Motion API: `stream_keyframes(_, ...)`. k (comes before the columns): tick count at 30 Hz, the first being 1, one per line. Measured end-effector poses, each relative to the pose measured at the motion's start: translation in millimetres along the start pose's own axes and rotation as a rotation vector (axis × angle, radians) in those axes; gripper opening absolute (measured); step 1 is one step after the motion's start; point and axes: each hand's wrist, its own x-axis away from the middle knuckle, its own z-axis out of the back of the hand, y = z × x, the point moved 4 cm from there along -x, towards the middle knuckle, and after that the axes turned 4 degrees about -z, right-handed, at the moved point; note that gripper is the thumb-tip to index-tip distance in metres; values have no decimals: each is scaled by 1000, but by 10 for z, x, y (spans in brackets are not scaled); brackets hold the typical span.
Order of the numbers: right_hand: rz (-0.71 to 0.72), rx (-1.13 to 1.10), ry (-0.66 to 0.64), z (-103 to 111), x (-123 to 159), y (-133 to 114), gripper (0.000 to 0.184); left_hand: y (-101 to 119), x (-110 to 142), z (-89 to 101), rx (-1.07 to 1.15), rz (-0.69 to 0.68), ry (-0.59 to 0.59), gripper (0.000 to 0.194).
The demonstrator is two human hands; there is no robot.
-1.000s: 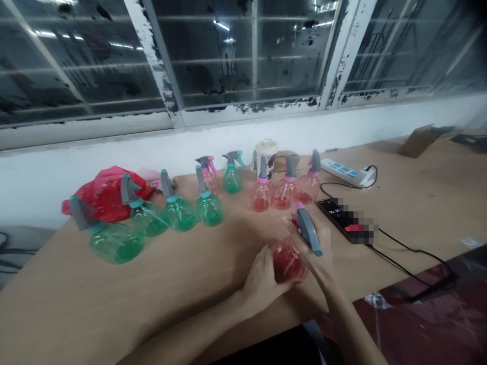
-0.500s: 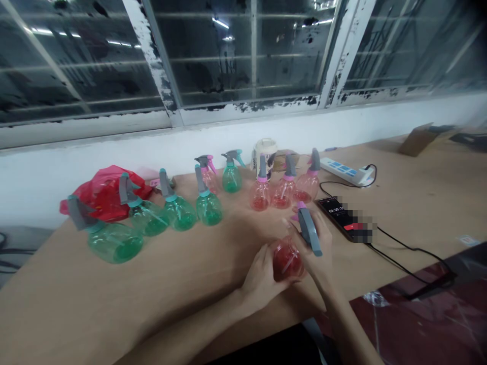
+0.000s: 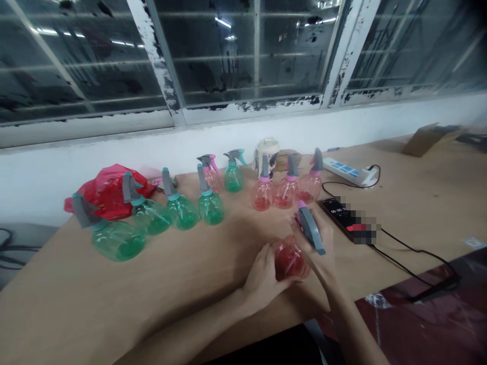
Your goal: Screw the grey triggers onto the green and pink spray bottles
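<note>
A clear red spray bottle with a grey and pink trigger head is between my hands near the table's front edge, its head tilted to the right. My left hand is wrapped round the body from the left. At the neck, my right hand grips the bottle just under the trigger head, its fingers partly hidden behind the head. Beyond my hands stand several pink spray bottles. To the left is a row of several green spray bottles, the nearest one leaning.
A phone with a cable lies right of my hands, and a white power strip sits behind it. A lidded cup stands by the wall. At the back left lies a red plastic bag; a cardboard box is far right.
The view has shifted slightly, so everything sits a little further right. My fingers at the neck have moved slightly round the trigger head; both hands keep their hold on the red bottle.
</note>
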Motion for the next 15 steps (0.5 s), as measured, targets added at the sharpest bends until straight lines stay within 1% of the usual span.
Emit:
stream_keyframes(4, -10, 0, 15, 10, 27, 29, 22, -9, -1, -10, -19, -22, 9, 76)
stream_keyframes(6, 1, -10, 14, -3, 19, 12, 18, -7, -2, -5, -31, -20, 5, 76)
stream_keyframes(8, 23, -22, 18, -30, 1, -8, 18, -11, -7, 15, -51, -10, 5, 76)
stream_keyframes(12, 67, -39, 5, -142, -61, -18, 26, -60, -36, 99, -101, 28, 33, 70)
stream_keyframes(15, 131, -32, -17, -283, -147, -43, 28, -144, -77, 181, -154, 68, 57, 69)
